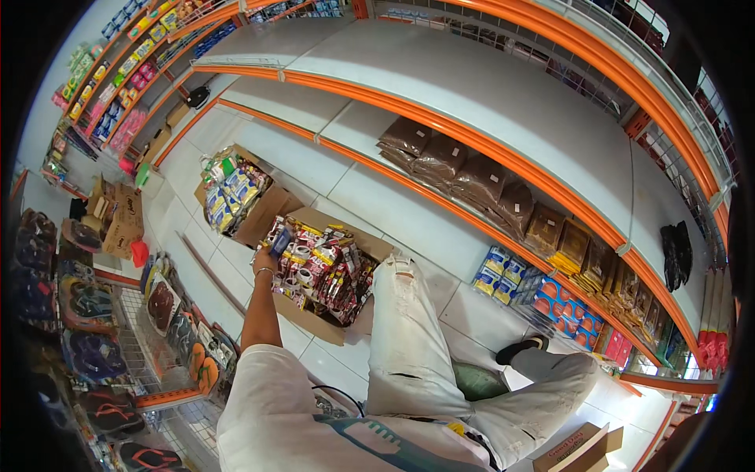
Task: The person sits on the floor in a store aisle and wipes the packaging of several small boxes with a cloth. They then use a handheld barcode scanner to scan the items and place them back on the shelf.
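My left hand [265,261], with a bracelet at the wrist, reaches to the near left end of an open cardboard box [315,323]. It grips what looks like a small blue packet [282,241]. Many red, white and yellow sachet packs [318,259] fill this box in a loose heap. Just beyond it stands a second cardboard box [268,209], heaped with blue-and-yellow packs [233,197] and other small packs. My right hand is out of view. My bent leg in torn pale trousers [407,318] is beside the sachet box.
Orange-edged metal shelving [377,159] runs along the right, holding brown plastic-wrapped packs [466,162]. Blue-and-yellow packs [498,274] and blue-and-orange packs [566,310] stand low beside it. Packaged sandals [94,354] hang at left. A small open carton [581,448] lies at bottom right.
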The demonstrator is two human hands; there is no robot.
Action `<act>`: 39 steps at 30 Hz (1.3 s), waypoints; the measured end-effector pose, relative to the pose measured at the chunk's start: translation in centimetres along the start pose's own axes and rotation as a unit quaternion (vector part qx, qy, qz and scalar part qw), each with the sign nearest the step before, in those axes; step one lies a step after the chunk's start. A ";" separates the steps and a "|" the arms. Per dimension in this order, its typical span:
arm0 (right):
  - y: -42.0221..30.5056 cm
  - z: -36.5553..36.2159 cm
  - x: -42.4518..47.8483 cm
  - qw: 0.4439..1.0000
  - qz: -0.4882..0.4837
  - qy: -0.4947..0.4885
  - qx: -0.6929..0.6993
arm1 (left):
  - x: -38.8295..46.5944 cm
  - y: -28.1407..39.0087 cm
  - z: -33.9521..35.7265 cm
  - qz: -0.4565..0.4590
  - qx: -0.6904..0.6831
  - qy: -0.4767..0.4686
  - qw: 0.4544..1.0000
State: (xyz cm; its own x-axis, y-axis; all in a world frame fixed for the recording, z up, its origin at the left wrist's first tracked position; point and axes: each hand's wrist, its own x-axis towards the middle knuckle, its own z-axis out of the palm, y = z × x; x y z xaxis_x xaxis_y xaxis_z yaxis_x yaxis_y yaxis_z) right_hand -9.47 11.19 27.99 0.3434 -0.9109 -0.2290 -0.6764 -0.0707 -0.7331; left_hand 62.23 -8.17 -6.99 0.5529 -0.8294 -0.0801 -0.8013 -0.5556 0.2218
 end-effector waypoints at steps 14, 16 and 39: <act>2.1 0.7 -5.8 0.997 -0.057 0.041 0.031 | -6.8 21.5 -15.3 0.060 -0.751 -0.217 0.621; 2.8 0.7 -7.5 0.996 -0.063 0.044 0.039 | -14.2 29.3 -18.5 0.057 -0.786 -0.358 0.501; 4.9 -1.0 -15.2 0.999 -0.026 0.038 0.017 | -43.2 47.3 -1.9 -0.093 -0.599 -0.784 0.133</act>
State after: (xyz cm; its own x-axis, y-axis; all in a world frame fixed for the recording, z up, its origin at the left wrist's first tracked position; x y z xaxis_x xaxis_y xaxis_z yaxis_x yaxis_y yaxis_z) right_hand -18.71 24.29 28.51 0.3252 -0.9350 -0.1415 -0.6363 -0.1056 -0.7642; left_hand 0.88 1.55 8.77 -0.9427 -0.3213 -0.0894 0.3230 -0.9464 -0.0052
